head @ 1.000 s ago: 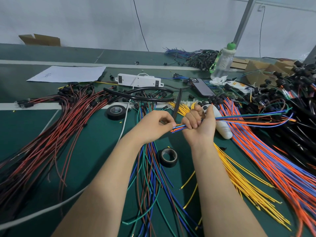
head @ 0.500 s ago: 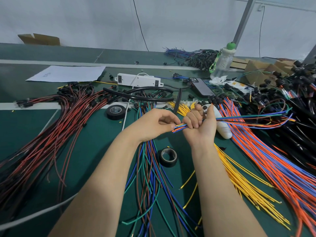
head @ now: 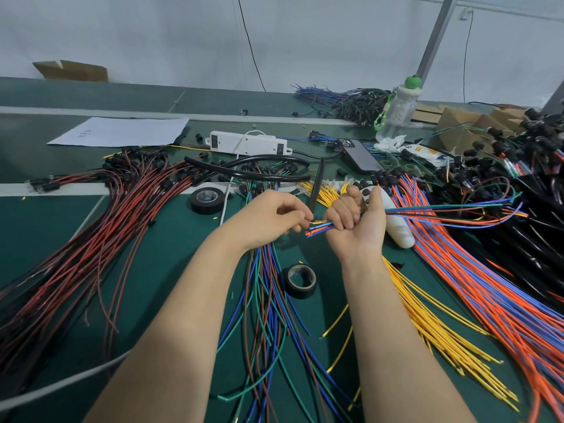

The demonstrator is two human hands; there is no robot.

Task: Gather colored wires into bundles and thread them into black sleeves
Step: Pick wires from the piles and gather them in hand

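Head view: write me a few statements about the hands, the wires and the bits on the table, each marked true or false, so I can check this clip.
1. The right hand grips a wire bundle. True.
2. The left hand lies flat on the table, away from the bundle. False: its fingertips pinch the bundle's loose ends.
3. A tape roll lies between the two forearms. True.
4. The water bottle has a red cap. False: the cap is green.
5. The phone lies on the sheet of paper. False: it lies on the table to the right of the power strip, far from the paper.
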